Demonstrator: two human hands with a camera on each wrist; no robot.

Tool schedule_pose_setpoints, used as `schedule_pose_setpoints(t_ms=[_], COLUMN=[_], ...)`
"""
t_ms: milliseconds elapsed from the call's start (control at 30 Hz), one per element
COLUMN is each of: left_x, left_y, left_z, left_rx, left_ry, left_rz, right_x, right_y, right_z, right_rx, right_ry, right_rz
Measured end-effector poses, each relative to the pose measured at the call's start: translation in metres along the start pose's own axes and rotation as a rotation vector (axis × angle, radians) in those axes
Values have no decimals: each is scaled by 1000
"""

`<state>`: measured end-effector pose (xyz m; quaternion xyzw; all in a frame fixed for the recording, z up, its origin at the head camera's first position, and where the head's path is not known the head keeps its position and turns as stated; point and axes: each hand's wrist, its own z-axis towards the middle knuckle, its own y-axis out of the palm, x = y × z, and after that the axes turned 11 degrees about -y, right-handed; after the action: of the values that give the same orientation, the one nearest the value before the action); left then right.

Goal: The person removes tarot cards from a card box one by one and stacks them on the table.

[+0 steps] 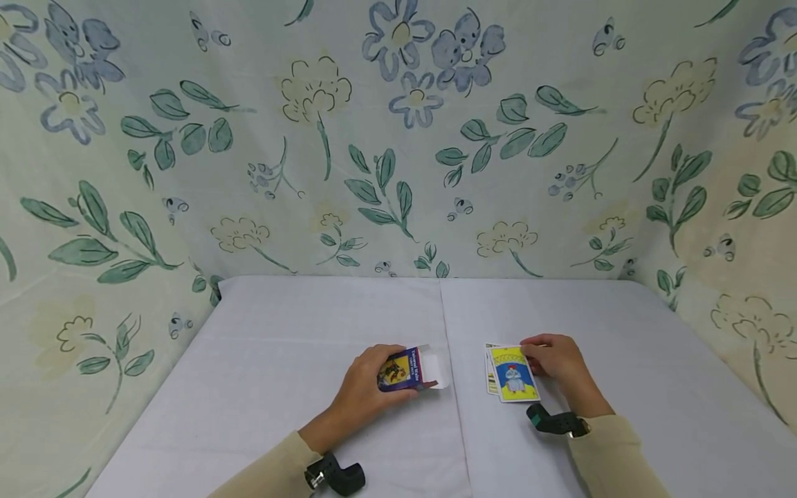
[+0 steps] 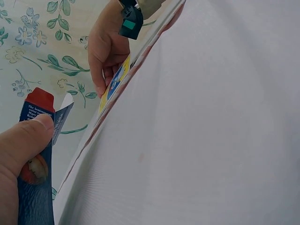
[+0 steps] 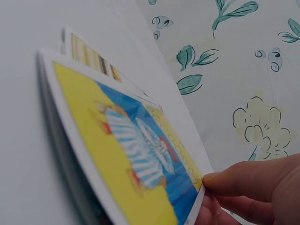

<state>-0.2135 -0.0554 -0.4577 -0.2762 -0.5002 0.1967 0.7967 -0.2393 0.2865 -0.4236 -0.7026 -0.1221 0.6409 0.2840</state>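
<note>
My left hand [image 1: 364, 379] grips a small dark blue card box [image 1: 398, 371] above the table, its open flap end pointing right. In the left wrist view the thumb presses on the box's narrow side [image 2: 40, 154], below a red flap [image 2: 41, 99]. Over to the right, my right hand [image 1: 558, 360] pinches a yellow and blue picture card [image 1: 514, 373] at its upper right corner. Beneath that card, another card [image 1: 491, 366] sticks out on the left. The right wrist view shows the pinched card [image 3: 131, 140] tilted, with thumb and fingers at its corner.
A white cloth covers the table [image 1: 311, 318], with a seam running front to back between the hands. Behind and at the sides hangs a floral curtain [image 1: 398, 152]. Each wrist wears a black camera [image 1: 557, 422].
</note>
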Motion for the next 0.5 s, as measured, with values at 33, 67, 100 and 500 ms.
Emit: schedule_pose_setpoints(t_ms=[33, 67, 100, 500], left_x=[0, 0, 1, 2], left_y=[0, 0, 0, -1], left_z=[0, 0, 0, 0], left_rx=[-2, -3, -4, 0], left_ry=[-1, 0, -4, -16], left_rz=[-1, -2, -5, -16], right_x=[0, -1, -1, 0], right_y=[0, 0, 1, 5], right_z=[0, 0, -1, -1], right_rx=[2, 3, 4, 31], right_ry=[-1, -5, -6, -19], right_rz=[-7, -13, -18, -67])
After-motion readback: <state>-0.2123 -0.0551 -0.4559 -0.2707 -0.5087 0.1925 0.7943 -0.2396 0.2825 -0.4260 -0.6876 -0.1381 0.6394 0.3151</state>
